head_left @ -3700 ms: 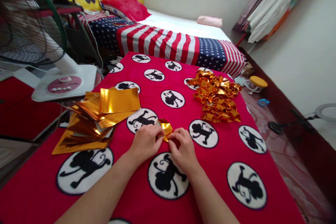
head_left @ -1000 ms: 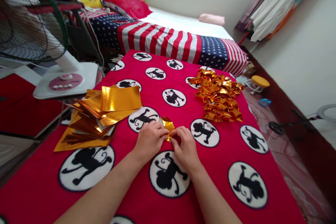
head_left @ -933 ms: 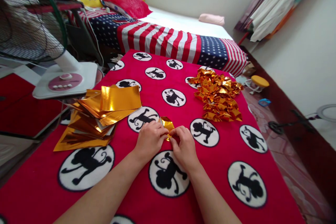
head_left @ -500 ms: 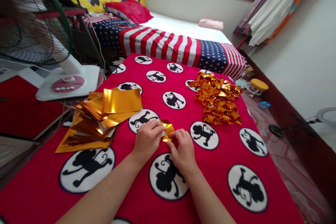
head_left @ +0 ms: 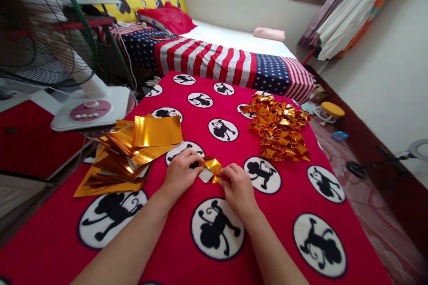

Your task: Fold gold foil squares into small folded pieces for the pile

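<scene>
Holding one gold foil piece [head_left: 210, 169] between two hands [head_left: 181, 173].

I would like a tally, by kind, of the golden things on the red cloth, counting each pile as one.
Pile of flat sheets: 1
Pile of folded pieces: 1
Partly folded piece between left hand and right hand: 1
Total: 3
Within the piles, overlap prevents an exact count.

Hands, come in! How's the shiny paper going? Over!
Right hand pinching paper, left hand at its left edge. Paper part-folded, pale patch showing. Sheets to the left, folded pile to the right, neither touching paper.
</scene>
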Motion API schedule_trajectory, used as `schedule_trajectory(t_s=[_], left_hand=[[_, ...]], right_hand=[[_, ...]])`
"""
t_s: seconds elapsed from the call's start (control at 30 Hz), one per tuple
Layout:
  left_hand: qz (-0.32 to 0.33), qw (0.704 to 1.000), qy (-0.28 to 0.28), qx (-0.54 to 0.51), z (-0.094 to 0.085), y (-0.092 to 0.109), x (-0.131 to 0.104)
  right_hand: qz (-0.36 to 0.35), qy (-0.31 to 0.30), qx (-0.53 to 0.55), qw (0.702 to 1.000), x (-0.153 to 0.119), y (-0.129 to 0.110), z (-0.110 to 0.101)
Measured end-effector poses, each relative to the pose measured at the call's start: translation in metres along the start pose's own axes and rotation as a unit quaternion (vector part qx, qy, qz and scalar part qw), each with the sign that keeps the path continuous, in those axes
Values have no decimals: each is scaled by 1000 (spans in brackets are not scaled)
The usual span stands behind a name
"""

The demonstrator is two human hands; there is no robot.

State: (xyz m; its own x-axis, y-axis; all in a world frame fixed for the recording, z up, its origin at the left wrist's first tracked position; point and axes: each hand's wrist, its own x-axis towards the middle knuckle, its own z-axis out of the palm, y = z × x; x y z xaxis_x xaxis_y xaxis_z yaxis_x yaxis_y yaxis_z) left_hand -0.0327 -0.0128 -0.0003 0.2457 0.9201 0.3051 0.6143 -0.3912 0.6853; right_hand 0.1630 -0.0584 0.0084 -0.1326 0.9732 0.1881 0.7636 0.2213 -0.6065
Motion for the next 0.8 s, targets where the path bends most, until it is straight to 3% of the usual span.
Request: schedule_trajectory(t_s=[0.1, 0.37, 0.57, 0.8], left_hand=[[3, 1000, 16, 3, 0, -1, 2], [85, 996, -7, 15, 3, -8, 3], [128, 987, -96, -4, -12, -5, 6], [145, 983, -112, -9, -16, -5, 7]], right_hand=[[-7, -3, -6, 1000, 5, 2, -3], [-42, 8, 38, 998, 16, 10, -2], [-56, 11, 50, 997, 4, 7, -1], [-60, 25, 43, 997, -1, 8, 1]])
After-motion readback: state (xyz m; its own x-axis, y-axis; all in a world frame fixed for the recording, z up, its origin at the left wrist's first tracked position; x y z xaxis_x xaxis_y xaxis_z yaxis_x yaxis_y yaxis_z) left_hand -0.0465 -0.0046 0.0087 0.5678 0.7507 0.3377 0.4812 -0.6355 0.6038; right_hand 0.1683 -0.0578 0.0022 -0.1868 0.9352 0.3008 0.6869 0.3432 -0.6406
